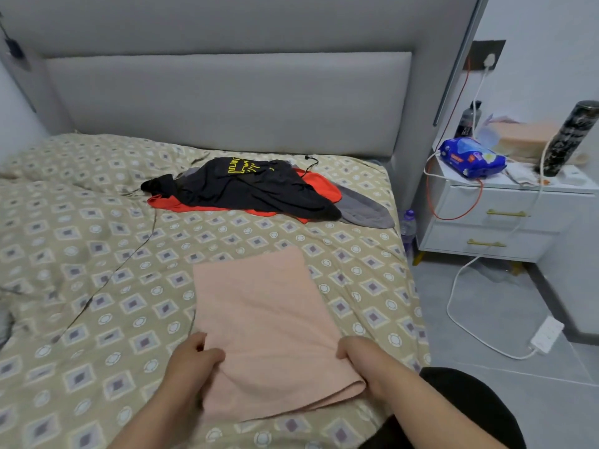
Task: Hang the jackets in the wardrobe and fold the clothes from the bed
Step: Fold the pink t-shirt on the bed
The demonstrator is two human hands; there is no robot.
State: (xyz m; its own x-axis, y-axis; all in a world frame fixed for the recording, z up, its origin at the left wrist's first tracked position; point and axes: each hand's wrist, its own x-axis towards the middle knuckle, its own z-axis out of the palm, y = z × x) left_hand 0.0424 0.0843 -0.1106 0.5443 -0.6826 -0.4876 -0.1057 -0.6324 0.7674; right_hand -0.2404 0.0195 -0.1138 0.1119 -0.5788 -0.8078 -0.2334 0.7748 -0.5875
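A pale pink cloth (pixel 265 322) lies folded in a long rectangle on the bed, near its front edge. My left hand (pixel 194 358) grips its left edge near the front, fingers curled round the fabric. My right hand (pixel 363 354) grips the right edge at the same height. Farther back on the bed lies a heap of clothes: a black garment with a yellow print (pixel 246 186) on top, an orange one (pixel 324 189) under it and a grey one (pixel 366 209) sticking out at the right.
The bed cover (pixel 97 286) is beige with a diamond pattern; a thin dark cable runs across it. A white nightstand (pixel 505 215) at the right carries a blue packet, bottles and cords. A power strip (pixel 547 333) lies on the tiled floor.
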